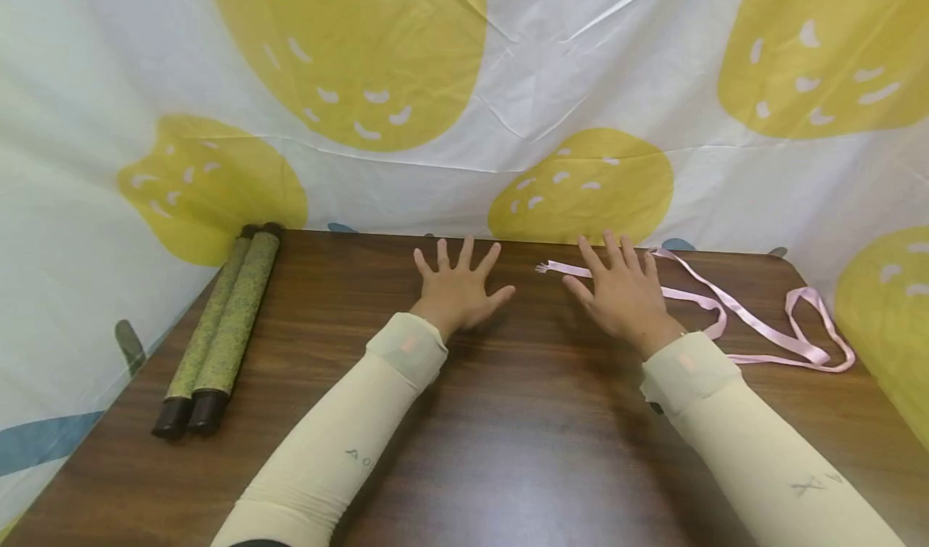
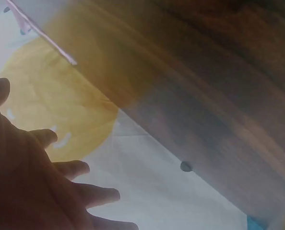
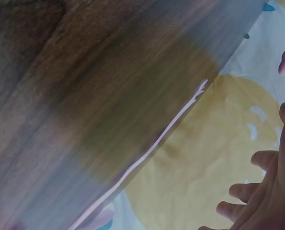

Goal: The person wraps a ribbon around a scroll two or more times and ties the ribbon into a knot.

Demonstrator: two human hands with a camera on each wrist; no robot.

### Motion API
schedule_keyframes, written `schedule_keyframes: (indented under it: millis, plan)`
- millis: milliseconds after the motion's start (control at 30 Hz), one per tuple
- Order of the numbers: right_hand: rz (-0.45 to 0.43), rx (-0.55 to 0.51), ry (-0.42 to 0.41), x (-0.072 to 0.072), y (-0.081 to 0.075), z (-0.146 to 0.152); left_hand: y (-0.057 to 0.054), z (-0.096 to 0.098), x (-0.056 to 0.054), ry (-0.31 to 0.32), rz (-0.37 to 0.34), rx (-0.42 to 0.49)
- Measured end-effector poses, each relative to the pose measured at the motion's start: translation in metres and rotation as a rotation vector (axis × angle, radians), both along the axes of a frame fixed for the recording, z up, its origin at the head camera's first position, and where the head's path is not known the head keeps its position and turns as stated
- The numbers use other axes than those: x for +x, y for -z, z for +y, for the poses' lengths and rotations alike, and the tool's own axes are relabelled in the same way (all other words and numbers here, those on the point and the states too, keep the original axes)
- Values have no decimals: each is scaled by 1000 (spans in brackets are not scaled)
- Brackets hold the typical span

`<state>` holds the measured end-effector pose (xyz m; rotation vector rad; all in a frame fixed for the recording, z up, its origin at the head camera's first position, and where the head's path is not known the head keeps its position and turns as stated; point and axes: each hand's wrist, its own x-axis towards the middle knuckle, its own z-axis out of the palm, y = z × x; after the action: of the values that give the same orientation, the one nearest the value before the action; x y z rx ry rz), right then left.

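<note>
My left hand [image 1: 456,290] is spread over the far middle of the table, palm down, fingers straight and apart, holding nothing. To its right my right hand [image 1: 622,297] is spread the same way and overlaps a pink ribbon [image 1: 769,336] in the head view. The ribbon's frayed end [image 1: 553,266] shows left of the right hand, and its loops lie loosely to the right. In the right wrist view the ribbon [image 3: 147,152] runs along the table near its far edge. Two scrolls [image 1: 232,321] with green patterned backing and dark end knobs lie side by side at the left.
The brown wooden table [image 1: 493,450] spans the lower view. A white curtain [image 1: 537,63] printed with large yellow fruit hangs along its back and both sides. Both forearms wear cream sleeves [image 1: 334,442] and reach across the table from the near edge.
</note>
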<state>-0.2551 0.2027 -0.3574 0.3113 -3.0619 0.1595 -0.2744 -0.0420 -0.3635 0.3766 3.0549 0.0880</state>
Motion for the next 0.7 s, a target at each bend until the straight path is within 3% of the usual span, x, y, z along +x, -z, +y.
schedule_keyframes:
  millis: [467,700]
  plan:
    - [-27,-16,-12,3,-8,-2,-7,-7,3,10,-20,-29]
    - [-163,-57,23,1,-1,20,-6,-14,14,67,-54,-6]
